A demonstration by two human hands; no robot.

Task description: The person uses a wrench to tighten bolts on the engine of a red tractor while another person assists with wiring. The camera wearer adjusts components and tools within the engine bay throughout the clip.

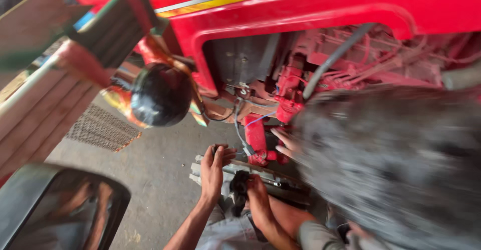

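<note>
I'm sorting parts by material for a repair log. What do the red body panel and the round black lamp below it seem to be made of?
The red body panel looks like painted sheet metal: glossy, smooth, with a pressed curved edge. The round black lamp appears to be a shiny dark shell, plastic or painted metal; blur leaves it open.

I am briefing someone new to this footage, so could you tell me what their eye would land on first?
The red tractor body fills the top of the view, its engine bay open with a grey hose crossing it. Below, the left hand and right hand work at a grey metal part under the engine. A blurred dark head of hair covers the right side.
</note>
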